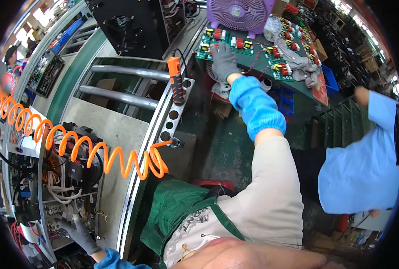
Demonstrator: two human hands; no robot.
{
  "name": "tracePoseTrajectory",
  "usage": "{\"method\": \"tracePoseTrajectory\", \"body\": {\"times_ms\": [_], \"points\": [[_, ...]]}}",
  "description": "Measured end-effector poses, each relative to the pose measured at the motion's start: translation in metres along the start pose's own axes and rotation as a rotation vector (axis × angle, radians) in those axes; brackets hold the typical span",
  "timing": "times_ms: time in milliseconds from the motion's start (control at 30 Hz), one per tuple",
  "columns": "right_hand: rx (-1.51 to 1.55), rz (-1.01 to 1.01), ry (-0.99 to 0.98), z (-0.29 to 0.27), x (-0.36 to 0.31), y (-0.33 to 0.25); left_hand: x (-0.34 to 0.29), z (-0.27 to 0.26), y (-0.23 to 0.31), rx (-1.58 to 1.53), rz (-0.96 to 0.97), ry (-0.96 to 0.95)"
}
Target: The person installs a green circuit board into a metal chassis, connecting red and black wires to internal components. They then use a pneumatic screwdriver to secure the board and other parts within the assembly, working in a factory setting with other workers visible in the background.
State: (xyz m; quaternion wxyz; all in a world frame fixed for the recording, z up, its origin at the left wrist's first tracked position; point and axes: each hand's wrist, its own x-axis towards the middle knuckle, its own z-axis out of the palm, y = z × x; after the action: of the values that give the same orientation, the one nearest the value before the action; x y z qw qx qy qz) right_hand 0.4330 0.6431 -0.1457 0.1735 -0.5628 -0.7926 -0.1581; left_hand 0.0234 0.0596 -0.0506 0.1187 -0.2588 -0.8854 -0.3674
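My right hand (224,62), in a grey glove with a blue sleeve cover above it, reaches to the far table. Its fingers are bent down over a green circuit board (203,50) with red and yellow parts and appear closed on it; the fingertips are partly hidden. My left hand (80,234), also gloved in grey, is at the lower left with its fingers apart. It lies against the inside of an open metal-framed machine (42,188), near white wires (63,193) and small terminals. Nothing shows in that hand.
A coiled orange air hose (112,157) stretches across the left side. An orange and black power screwdriver (176,80) rests by the perforated rail (174,115). Beyond are a black fan unit (125,31), a purple fan (237,13) and several more boards. A person in light blue (360,175) stands at right.
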Motion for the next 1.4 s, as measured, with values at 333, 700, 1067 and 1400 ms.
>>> {"method": "tracePoseTrajectory", "body": {"times_ms": [333, 700, 1067, 1400], "points": [[0.058, 0.094, -0.117, 0.073, 0.056, 0.018, -0.006, -0.005, -0.054, -0.044, 0.72, 0.176], [-0.141, 0.145, -0.132, 0.073, 0.026, 0.055, -0.037, 0.116, 0.027, 0.126, 0.717, 0.025], [0.133, -0.045, -0.406, 0.041, 0.056, 0.076, -0.038, 0.118, 0.007, 0.099, 0.718, -0.064], [0.0, -0.057, -0.744, 0.04, 0.111, 0.083, -0.089, 0.063, -0.009, 0.061, 0.639, -0.067]]}}
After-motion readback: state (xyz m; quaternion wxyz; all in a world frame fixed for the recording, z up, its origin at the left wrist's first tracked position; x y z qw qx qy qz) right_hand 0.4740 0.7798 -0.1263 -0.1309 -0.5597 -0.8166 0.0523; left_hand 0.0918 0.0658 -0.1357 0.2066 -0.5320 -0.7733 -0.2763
